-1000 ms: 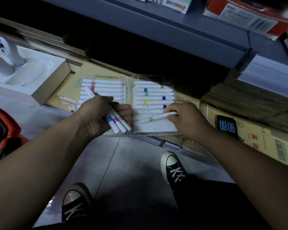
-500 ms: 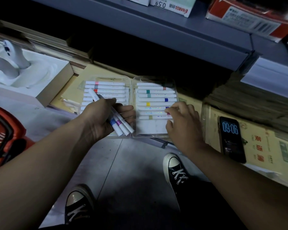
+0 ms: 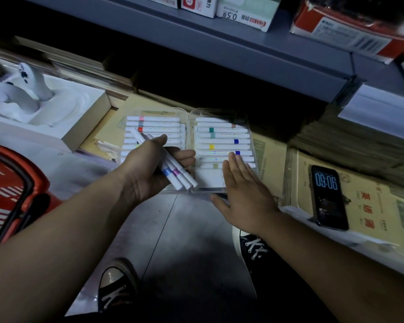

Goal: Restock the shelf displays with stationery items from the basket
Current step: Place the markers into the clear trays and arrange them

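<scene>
At the lower shelf's (image 3: 86, 166) front edge, the open marker case (image 3: 209, 179) lay partly under the spread right hand (image 3: 243, 194); the left hand (image 3: 142, 169) gripped loose markers (image 3: 176, 174), which a slack grip might drop onto the floor (image 3: 173, 229).

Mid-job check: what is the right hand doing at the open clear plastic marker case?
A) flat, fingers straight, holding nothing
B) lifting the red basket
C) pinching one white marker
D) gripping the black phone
A: the right hand is flat with straight fingers over the right half of the clear plastic marker case; only the left hand grips white markers.
</scene>
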Motion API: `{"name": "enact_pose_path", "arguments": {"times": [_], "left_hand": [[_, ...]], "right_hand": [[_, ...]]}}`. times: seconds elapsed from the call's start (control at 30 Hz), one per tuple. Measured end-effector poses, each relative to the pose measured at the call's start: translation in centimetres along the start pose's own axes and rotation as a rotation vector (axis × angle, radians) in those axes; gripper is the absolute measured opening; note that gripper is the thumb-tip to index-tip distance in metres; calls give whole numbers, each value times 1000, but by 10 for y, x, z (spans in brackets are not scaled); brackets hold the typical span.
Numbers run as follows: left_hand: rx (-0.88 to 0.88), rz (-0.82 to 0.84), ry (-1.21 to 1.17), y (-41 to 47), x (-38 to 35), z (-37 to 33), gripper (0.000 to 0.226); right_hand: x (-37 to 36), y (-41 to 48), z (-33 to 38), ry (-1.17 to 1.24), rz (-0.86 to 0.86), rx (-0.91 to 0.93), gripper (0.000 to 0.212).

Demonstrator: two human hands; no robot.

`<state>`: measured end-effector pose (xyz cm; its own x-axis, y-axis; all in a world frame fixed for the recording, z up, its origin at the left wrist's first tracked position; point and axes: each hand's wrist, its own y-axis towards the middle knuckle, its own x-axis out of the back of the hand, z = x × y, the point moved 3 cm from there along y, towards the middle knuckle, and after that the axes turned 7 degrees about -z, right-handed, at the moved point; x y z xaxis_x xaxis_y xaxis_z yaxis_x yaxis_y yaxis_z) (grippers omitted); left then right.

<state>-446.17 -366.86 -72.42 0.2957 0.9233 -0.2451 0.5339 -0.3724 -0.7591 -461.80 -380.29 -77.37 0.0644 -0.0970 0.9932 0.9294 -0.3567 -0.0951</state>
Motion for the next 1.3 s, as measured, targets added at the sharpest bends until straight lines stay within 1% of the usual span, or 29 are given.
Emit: {"name": "enact_pose_path", "arguments": {"times": [0.03, 0.07, 0.13, 0.17, 0.2, 0.27, 0.33, 0.4, 0.47, 0.5, 0.6, 0.63, 0.8, 0.87, 0.97, 1.13, 1.3], "left_hand": [[-1, 4, 0, 0, 0, 0, 50], [-6, 5, 3, 0, 1, 0, 50], [-19, 8, 18, 1, 1, 1, 51], [-20, 14, 30, 1, 1, 1, 50], [-17, 23, 41, 0, 0, 2, 50], [-4, 56, 56, -4, -4, 5, 49], [18, 94, 73, -9, -9, 7, 49], [50, 127, 52, -14, -12, 9, 52], [68, 122, -5, -17, -13, 8, 58], [63, 109, -16, -15, -12, 8, 58], [31, 34, -11, -11, -6, 6, 56], [26, 10, -28, -9, -4, 5, 55], [4, -77, -57, -3, 7, 3, 55], [1, -78, -65, -3, 6, 3, 55], [-5, -71, -67, -3, 2, 3, 53], [13, -53, -41, -4, -4, 6, 52], [24, -46, -46, -2, -5, 7, 51]], "right_hand": [[7, 4, 4, 98, 9, -40, 78], [18, 9, 10, 247, -26, -103, 65], [41, 16, 19, 567, -248, -226, 38], [51, 21, 24, 693, -307, -266, 30], [59, 25, 29, 818, -273, -294, 27], [68, 32, 39, 1030, -66, -283, 24], [74, 32, 45, 1152, 87, -247, 13], [71, 32, 43, 1208, 116, -253, 19], [67, 34, 36, 1191, 83, -277, 18], [67, 36, 30, 1117, 42, -252, 17], [66, 39, 9, 692, -151, -96, 16], [63, 38, 1, 605, -185, -64, 17], [40, 27, -38, 330, -204, -9, 22], [34, 23, -46, 254, -210, -10, 22], [29, 17, -46, 198, -271, -5, 21], [25, 15, -37, 142, -371, 25, 9], [19, 16, -35, 40, -374, 32, 15]]}}
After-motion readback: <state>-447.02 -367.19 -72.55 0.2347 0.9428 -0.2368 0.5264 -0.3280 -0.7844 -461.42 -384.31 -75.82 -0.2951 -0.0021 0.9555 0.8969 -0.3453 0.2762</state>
